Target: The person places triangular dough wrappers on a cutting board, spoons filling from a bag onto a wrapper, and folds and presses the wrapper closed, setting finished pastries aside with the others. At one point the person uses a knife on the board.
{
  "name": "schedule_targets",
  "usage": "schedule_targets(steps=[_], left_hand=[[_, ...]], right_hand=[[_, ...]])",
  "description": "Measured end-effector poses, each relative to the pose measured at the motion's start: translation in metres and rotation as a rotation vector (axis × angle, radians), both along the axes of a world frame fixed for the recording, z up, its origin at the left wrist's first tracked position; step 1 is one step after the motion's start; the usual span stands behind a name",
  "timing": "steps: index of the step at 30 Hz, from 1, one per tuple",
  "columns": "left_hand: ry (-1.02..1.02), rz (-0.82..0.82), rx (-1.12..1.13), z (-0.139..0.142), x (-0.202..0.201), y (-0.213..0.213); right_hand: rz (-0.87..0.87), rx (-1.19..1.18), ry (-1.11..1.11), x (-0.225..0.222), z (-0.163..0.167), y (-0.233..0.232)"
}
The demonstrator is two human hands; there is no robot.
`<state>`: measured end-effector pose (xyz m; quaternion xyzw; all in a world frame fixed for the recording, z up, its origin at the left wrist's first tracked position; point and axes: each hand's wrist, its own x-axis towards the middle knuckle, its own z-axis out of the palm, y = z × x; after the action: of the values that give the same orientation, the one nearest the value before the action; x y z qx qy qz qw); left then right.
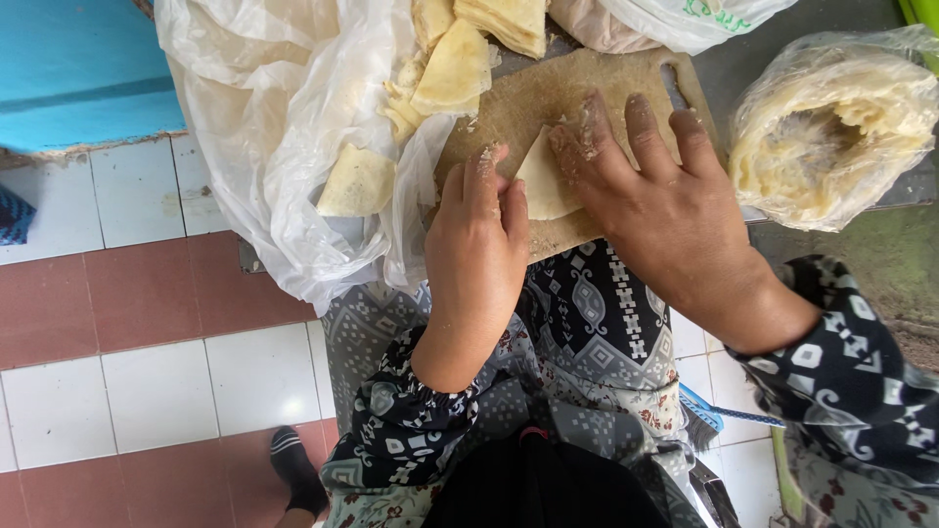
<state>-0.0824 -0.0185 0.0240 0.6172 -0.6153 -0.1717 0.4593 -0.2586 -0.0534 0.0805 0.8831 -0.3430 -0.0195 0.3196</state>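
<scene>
Pastry sheet (544,181), a pale triangular piece, lies at the centre of the frame on the wooden board (548,98), pinned between both hands. The right hand (665,196) lies flat with fingers spread, its tips pressing the sheet's upper right edge against the board, apparently to keep it from sliding. The left hand (477,244) is curled at the sheet's left edge, thumb and fingertips drawn together on the corner as if pinching or folding it; both hands carry crumbs of dough. The board rests at the counter (773,54) edge, directly over the person's patterned lap, which puts the work within close reach. Upper left of the board, a clear plastic sheet (264,127) holds several cut pastry pieces (452,68), kept off the bare surface. At the upper right of the frame, a plastic bag (831,127) encloses a round stack of pale dough, its mouth partly open toward the hands. Red and white floor tiles (147,323) fill the left of the frame.
</scene>
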Motion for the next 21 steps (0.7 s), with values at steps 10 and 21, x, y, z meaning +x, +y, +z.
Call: schedule_targets(steps=[10,21], left_hand=[[-0.098,0.012,0.014,0.005,0.002,0.002],[-0.144,-0.029,0.061,0.012,0.003,0.002]], right_hand=[[-0.150,0.489,-0.517,-0.008,0.003,-0.008],[-0.181,0.448,-0.309,-0.010,-0.014,-0.017]])
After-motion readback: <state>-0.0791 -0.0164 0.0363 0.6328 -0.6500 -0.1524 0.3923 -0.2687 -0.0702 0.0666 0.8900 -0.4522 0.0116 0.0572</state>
